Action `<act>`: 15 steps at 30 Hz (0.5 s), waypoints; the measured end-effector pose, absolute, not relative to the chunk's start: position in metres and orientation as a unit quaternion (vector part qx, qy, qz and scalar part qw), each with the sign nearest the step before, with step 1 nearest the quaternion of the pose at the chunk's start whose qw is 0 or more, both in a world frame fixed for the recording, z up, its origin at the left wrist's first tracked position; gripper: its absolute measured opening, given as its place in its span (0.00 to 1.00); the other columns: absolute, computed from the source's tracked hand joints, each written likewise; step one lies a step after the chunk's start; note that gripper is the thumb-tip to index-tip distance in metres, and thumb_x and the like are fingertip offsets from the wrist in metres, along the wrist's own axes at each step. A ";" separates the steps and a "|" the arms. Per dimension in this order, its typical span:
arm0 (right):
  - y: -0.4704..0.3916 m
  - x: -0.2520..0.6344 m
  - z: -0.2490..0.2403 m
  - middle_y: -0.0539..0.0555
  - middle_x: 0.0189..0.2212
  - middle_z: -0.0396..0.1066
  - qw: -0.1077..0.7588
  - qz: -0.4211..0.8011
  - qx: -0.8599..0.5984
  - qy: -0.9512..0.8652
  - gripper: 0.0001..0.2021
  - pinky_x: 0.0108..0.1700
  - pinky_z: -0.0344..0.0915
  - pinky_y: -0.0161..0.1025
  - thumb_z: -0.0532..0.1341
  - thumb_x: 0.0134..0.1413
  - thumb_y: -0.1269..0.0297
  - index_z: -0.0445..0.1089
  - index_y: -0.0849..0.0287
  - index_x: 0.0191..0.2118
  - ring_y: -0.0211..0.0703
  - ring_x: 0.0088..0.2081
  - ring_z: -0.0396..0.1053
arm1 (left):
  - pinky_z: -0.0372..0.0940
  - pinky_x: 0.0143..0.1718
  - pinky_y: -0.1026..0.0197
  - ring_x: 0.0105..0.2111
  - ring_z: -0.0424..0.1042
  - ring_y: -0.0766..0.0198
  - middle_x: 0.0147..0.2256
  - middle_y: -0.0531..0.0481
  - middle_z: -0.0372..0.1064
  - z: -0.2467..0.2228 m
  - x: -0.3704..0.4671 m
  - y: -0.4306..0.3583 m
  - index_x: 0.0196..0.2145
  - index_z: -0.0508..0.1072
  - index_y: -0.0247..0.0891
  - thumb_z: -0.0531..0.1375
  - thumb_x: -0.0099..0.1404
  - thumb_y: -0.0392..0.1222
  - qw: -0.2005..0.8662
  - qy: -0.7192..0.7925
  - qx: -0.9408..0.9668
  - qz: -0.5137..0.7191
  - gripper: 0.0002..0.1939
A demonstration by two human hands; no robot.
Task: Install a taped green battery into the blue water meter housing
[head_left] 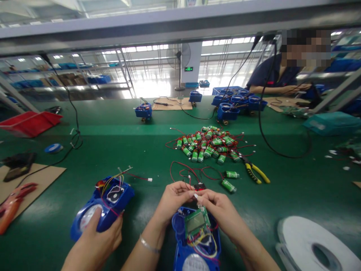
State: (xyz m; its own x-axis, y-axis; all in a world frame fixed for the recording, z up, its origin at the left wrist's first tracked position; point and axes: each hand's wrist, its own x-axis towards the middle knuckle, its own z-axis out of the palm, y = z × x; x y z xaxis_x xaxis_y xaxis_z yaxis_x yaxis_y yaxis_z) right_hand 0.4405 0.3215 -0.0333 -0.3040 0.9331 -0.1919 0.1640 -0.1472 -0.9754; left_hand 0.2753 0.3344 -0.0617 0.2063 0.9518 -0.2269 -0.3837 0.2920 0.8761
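Observation:
My left hand (177, 197), a band at its wrist, has its fingertips closed on a thin red wire lead. My right hand (216, 205) pinches at a small white connector (196, 195), and the fingertips of both hands meet there. Just below them lies an opened blue meter housing (179, 259) with a green circuit board (196, 222), its display and several coloured wires. Beyond my fingers is a small black-and-red piece (200, 186), partly hidden. Red leads run to two loose green batteries (229, 186). At left, another person's hand (98, 237) holds a second blue meter housing (113, 192).
A pile of green batteries (208, 145) lies ahead, with yellow-handled pliers (256, 173) beside it. A large white reel (307, 241) is at right. Orange-handled pliers (12, 210) and a red bin (29, 124) are left. Across the bench, a person (273, 73) sits by blue housings (228, 111).

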 end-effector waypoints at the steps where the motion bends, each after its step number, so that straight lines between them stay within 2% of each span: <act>1: 0.322 0.440 -0.033 0.58 0.38 0.73 0.332 0.582 -0.488 -0.559 0.19 0.43 0.60 0.42 0.62 0.52 0.49 0.67 0.60 0.22 0.52 0.41 0.69 | 0.70 0.32 0.64 0.27 0.73 0.68 0.27 0.52 0.74 -0.063 0.276 0.336 0.31 0.74 0.31 0.70 0.54 0.41 0.694 0.408 0.351 0.478 0.12; 6: 0.325 0.439 -0.036 0.58 0.40 0.74 0.334 0.594 -0.479 -0.552 0.20 0.44 0.60 0.41 0.64 0.50 0.49 0.67 0.60 0.20 0.52 0.42 0.69 | 0.71 0.32 0.59 0.29 0.75 0.62 0.29 0.48 0.75 -0.058 0.272 0.325 0.34 0.76 0.33 0.70 0.52 0.48 0.692 0.427 0.342 0.471 0.17; 8: 0.324 0.442 -0.038 0.58 0.36 0.75 0.321 0.613 -0.478 -0.540 0.21 0.41 0.61 0.41 0.64 0.50 0.46 0.70 0.61 0.23 0.50 0.38 0.69 | 0.71 0.34 0.58 0.31 0.76 0.58 0.29 0.46 0.76 -0.055 0.273 0.320 0.35 0.76 0.34 0.72 0.48 0.51 0.692 0.435 0.334 0.469 0.21; 10: 0.320 0.448 -0.039 0.57 0.34 0.75 0.308 0.633 -0.478 -0.525 0.23 0.40 0.62 0.42 0.62 0.52 0.43 0.74 0.63 0.31 0.50 0.36 0.70 | 0.71 0.34 0.57 0.33 0.76 0.55 0.29 0.45 0.76 -0.051 0.272 0.314 0.37 0.77 0.35 0.72 0.45 0.52 0.690 0.450 0.316 0.471 0.25; 12: 0.312 0.456 -0.037 0.58 0.37 0.75 0.311 0.644 -0.473 -0.514 0.26 0.44 0.63 0.44 0.59 0.55 0.41 0.76 0.62 0.39 0.52 0.41 0.70 | 0.72 0.34 0.55 0.34 0.76 0.52 0.30 0.45 0.77 -0.047 0.260 0.305 0.38 0.77 0.36 0.72 0.43 0.54 0.687 0.469 0.289 0.475 0.27; 15: 0.295 0.467 -0.035 0.58 0.46 0.73 0.330 0.661 -0.469 -0.484 0.25 0.54 0.60 0.46 0.58 0.57 0.42 0.75 0.59 0.45 0.54 0.52 0.66 | 0.72 0.35 0.54 0.35 0.76 0.50 0.30 0.45 0.77 -0.043 0.214 0.287 0.38 0.77 0.38 0.72 0.42 0.56 0.680 0.490 0.255 0.483 0.28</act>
